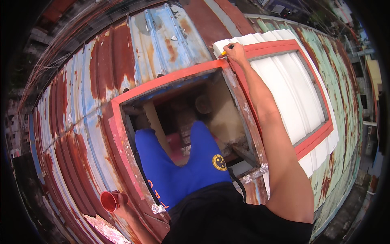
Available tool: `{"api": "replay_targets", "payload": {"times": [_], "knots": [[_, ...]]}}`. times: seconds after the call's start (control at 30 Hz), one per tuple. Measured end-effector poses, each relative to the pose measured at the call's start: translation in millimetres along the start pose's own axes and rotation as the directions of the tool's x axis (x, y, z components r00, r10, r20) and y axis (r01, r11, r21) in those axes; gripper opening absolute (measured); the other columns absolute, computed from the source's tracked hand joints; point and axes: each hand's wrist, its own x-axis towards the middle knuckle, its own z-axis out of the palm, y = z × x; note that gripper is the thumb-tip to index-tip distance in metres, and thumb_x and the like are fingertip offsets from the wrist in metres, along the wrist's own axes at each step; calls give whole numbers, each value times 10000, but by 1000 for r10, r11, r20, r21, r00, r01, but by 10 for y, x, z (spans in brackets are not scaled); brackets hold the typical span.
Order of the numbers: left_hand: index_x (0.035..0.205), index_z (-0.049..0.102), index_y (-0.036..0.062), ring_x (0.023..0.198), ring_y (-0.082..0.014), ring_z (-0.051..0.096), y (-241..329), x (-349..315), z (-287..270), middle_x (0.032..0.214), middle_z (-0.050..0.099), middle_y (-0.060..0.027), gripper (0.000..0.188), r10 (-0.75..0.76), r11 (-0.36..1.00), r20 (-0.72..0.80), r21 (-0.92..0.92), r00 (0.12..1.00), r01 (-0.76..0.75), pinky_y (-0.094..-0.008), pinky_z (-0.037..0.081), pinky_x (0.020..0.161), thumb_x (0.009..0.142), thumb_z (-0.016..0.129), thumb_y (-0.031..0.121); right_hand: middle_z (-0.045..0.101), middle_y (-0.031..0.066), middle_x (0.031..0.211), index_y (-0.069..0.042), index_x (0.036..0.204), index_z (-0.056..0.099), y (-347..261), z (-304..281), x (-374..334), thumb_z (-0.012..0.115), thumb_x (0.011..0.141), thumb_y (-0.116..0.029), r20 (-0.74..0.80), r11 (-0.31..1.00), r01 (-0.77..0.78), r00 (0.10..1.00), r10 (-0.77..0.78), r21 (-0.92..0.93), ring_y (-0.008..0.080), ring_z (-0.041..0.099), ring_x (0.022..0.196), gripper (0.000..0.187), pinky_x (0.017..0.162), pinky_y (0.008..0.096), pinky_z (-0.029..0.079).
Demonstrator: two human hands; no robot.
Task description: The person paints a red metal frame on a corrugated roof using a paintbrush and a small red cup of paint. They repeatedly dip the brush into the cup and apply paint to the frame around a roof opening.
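Yellow and black, the small brush (224,53) is at the far right corner of the red frame (170,76); whether it touches, I cannot tell. Its long axis slants leftward and nearer from the right hand (236,51), which pinches it narrowly. The left hand (121,204), well apart, holds a red cup (108,201). I count one brush, one cup, two red frames, the second on the white panel (284,87).
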Motion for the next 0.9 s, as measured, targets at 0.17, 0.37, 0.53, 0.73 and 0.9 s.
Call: {"api": "replay_targets", "payload": {"times": [0.17,0.37,0.53,0.73,0.9], "knots": [[1346,537,6,1001,-226,626,-2,52,-21,1151,638,-125,491,22,1000,24,-8,999,-22,-351,535,871,945,763,175,747,239,849,-7,886,787,226,99,-201,753,822,-352,68,993,-94,993,99,-75,387,753,862,352,790,460,569],[1311,564,6,1042,-249,641,-6,-5,-50,1176,642,-125,459,-25,999,8,-46,1000,25,-376,563,869,925,782,125,724,253,758,70,810,741,155,-25,-93,748,853,-386,-39,997,-70,997,70,12,398,745,759,458,745,478,567],[1306,569,11,1072,-259,643,-6,-17,-117,1208,641,-125,469,-42,999,-23,-30,999,42,-382,568,870,912,801,114,709,287,795,71,834,740,270,154,-508,742,849,-334,-160,998,-58,985,57,-1,449,730,823,405,752,503,558],[1310,561,20,1066,-252,637,-72,-77,-157,1206,637,-122,470,-28,997,-14,-77,1000,27,-363,561,857,914,798,108,721,283,799,66,831,754,94,-177,-536,739,865,-341,-76,996,-43,996,48,73,424,747,805,408,719,478,570],[1296,567,24,1034,-237,633,-15,-135,-132,1175,640,-116,446,8,995,-22,-97,1000,-11,-353,556,831,910,785,79,724,246,760,17,829,780,440,-305,-885,765,850,-382,70,997,-2,998,8,-82,401,742,754,400,688,460,575]]}}
